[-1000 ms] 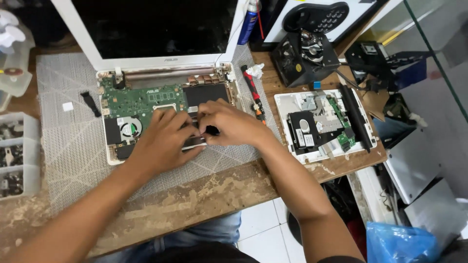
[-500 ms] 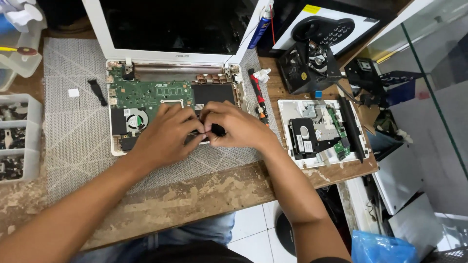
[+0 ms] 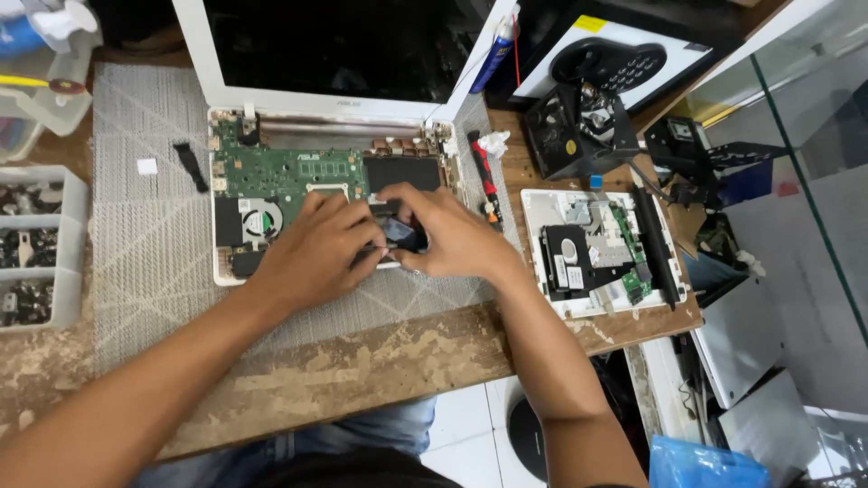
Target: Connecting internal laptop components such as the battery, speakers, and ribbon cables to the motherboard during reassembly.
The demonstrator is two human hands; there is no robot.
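Observation:
An opened white laptop [image 3: 237,271] lies on a grey mat with its green circuit board [image 3: 289,172] and round fan [image 3: 258,220] bare; its dark screen stands up behind. My left hand [image 3: 316,248] and my right hand [image 3: 452,235] meet over the laptop's lower middle. Both sets of fingers press on a small dark part [image 3: 398,230] inside the case. The hands hide most of that part, so its shape is unclear.
A red-handled screwdriver [image 3: 484,172] lies right of the laptop. Another opened white device [image 3: 601,248] sits further right, near black parts and a box. Sorting trays of small hardware [image 3: 32,244] stand at the left. A blue spray can [image 3: 497,45] leans behind. The wooden table edge is near me.
My head view has shifted so the laptop sits slightly further right and lower. Both hands stay together over the same spot, with only small finger movements.

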